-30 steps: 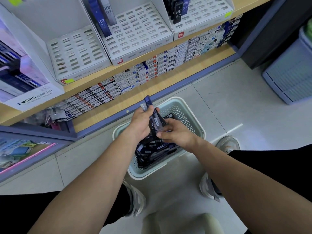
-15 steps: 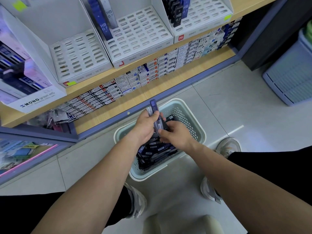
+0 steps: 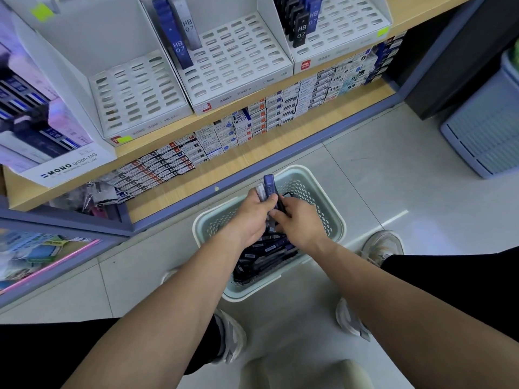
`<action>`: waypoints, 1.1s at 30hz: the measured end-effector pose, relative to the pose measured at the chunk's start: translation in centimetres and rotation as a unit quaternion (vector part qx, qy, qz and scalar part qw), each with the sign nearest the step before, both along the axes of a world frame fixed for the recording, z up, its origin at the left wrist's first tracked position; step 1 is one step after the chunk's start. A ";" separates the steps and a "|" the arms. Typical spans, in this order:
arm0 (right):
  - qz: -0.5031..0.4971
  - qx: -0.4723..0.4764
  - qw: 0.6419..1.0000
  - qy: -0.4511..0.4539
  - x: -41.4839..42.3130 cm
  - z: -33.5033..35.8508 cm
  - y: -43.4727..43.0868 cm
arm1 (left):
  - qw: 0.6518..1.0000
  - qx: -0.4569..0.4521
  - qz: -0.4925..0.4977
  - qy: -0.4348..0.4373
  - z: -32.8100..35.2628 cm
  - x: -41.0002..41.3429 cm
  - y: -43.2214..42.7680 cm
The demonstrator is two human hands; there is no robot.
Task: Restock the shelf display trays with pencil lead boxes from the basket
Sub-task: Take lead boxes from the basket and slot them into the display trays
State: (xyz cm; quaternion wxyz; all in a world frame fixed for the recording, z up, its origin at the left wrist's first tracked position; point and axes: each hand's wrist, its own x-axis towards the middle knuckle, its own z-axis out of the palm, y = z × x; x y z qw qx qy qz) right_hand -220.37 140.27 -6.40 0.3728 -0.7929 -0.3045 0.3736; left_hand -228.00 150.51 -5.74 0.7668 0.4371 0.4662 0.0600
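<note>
Noted wooden shelving (image 3: 252, 161) across the top of the view, carrying three white slotted display trays side by side: left tray (image 3: 134, 94), middle tray (image 3: 236, 57), right tray (image 3: 345, 26). Saw a few shelved HB 0.7 boxes (image 3: 175, 37) standing at the back of the middle and right trays. Found pale green basket (image 3: 306, 189) on the floor below, between the feet, with a heap of dark lead boxes (image 3: 266, 254) inside. Logged left hand (image 3: 252, 217) above the basket, fingers wrapped round a small upright bundle of boxes (image 3: 269, 183). Logged right hand (image 3: 300, 223) just beside, fingertips pinching the same bundle low down.
</note>
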 end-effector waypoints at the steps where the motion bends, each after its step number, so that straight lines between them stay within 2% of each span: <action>1: 0.009 -0.004 1.000 -0.017 0.2 0.0 0.0 | 1.000 -0.013 0.006 -0.011 0.0 -0.1 0.0; 5: 0.059 -0.056 0.990 -0.112 0.7 -0.1 -0.1 | 0.997 -0.056 0.036 -0.035 0.1 -0.2 0.1; 7: 0.101 -0.064 0.986 -0.118 0.7 0.3 0.0 | 0.999 -0.042 0.021 -0.020 -0.1 -0.3 0.2; 11: 0.109 -0.088 0.984 -0.113 0.8 1.2 0.1 | 0.994 0.059 -0.057 0.067 0.8 -1.5 1.5; 15: 0.145 -0.139 0.977 -0.076 1.4 0.8 0.4 | 0.954 0.147 -0.199 0.167 3.5 -5.6 3.4; 19: 0.273 -0.201 0.940 -0.031 0.3 -2.0 1.6 | 0.939 0.151 -0.198 0.238 5.0 -10.0 2.9; 23: 0.372 -0.172 0.912 -0.025 -1.9 -4.7 3.8 | 0.946 0.175 -0.153 0.224 5.0 -11.7 2.7; 28: 0.491 -0.251 0.834 0.039 -1.9 -6.8 4.4 | 0.935 0.203 -0.173 0.235 4.0 -13.5 3.3; 33: 0.495 -0.248 0.833 0.003 0.0 -8.2 4.2 | 0.929 0.209 -0.185 0.244 3.1 -13.1 3.8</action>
